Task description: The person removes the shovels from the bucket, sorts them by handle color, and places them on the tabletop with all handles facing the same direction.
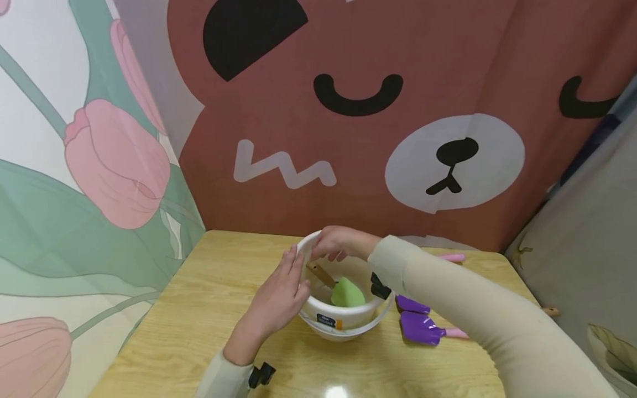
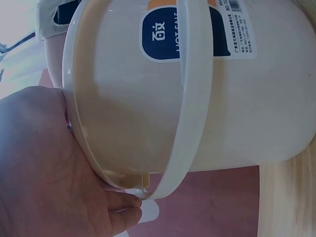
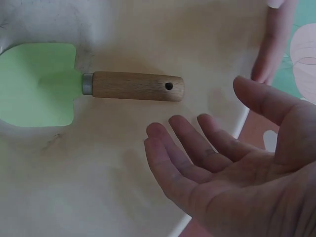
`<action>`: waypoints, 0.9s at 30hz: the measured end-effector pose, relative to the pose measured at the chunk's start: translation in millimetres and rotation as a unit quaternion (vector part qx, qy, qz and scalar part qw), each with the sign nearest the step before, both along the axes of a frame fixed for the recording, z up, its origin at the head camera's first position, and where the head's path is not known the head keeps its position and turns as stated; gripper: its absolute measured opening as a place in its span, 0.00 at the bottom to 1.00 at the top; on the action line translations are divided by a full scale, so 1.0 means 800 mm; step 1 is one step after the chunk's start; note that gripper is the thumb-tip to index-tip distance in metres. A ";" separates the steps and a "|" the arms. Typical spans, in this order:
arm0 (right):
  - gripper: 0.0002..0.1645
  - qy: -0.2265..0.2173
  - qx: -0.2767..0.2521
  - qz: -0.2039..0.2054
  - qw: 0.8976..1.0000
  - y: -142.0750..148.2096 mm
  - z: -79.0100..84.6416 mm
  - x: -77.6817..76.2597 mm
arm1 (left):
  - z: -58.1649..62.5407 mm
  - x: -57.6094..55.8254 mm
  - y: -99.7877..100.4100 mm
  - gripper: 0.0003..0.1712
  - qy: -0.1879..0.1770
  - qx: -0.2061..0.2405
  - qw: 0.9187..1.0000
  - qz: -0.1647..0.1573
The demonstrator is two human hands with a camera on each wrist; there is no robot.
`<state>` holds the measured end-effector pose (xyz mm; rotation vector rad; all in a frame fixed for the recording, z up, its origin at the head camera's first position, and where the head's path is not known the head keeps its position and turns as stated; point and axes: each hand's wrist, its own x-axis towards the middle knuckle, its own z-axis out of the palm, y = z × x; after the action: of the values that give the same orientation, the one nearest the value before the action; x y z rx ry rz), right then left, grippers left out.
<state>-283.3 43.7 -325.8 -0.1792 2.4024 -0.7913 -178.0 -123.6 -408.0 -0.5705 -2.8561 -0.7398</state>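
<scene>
A white bucket (image 1: pixel 345 315) with a blue and orange label stands on the table, its white carrying handle (image 2: pixel 197 98) hanging down the labelled side. Inside it lies a small trowel (image 3: pixel 42 84) with a light green blade and a wooden handle (image 3: pixel 133 86). My left hand (image 1: pixel 278 298) rests against the outside of the bucket's rim at the left, fingers extended. Over the far part of the rim my right hand (image 1: pixel 343 242) reaches into the bucket. In the right wrist view this hand (image 3: pixel 232 168) holds nothing; its loosely bent fingers are beside the end of the trowel's handle, apart from it.
Right of the bucket lie purple shovels (image 1: pixel 420 328) with pink handles, partly under my right arm. A pink handle (image 1: pixel 452 257) shows farther back. At the table's right edge is a wooden handle end (image 1: pixel 551 311). A bear-print curtain (image 1: pixel 358 166) hangs behind the table.
</scene>
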 end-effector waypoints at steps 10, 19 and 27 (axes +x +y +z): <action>0.22 -0.020 0.033 0.022 0.999 -0.010 -0.012 -0.011 | 0.000 -0.002 0.000 0.38 -0.001 -0.001 1.000 -0.002; 0.25 -0.048 0.100 0.074 0.991 -0.018 -0.021 -0.019 | -0.001 -0.001 0.001 0.38 -0.003 0.003 1.000 -0.001; 0.23 -0.049 0.144 0.111 0.982 -0.022 -0.030 -0.017 | -0.002 0.002 0.000 0.38 -0.003 -0.001 1.000 0.004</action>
<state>-297.2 26.4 -349.9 -0.2778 2.3206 -0.3373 -176.2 -123.8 -409.9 -0.5588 -2.8622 -0.7385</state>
